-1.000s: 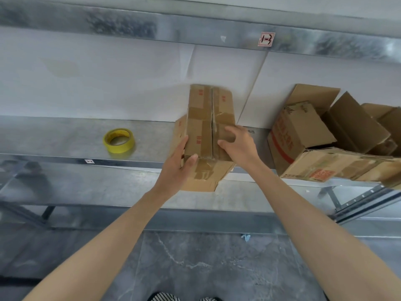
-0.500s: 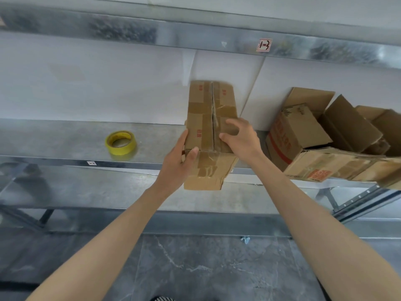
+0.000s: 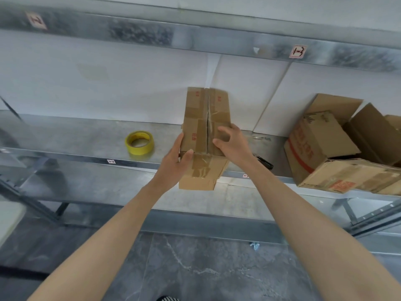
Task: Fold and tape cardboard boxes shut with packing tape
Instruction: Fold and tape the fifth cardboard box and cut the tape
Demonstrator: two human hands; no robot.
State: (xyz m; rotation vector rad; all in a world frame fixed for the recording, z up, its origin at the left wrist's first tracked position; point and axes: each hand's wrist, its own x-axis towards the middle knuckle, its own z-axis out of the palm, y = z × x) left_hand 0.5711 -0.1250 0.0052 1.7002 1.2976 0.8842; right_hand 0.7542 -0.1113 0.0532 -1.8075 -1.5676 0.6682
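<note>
I see the box [image 3: 196, 118] as matt brown cardboard, creased, with strips of glossy brown tape [image 3: 201, 168] wrinkled over its seams. The shelf [image 3: 76, 135] is galvanised sheet metal with a dull, mottled sheen. The tape roll [image 3: 141, 149] looks smooth, slightly shiny yellow. The floor [image 3: 217, 268] is grey veined stone, polished.

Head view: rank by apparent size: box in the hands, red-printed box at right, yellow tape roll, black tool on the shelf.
1. held box and red-printed box: look alike, not ranked.
2. yellow tape roll.
3. black tool.
</note>
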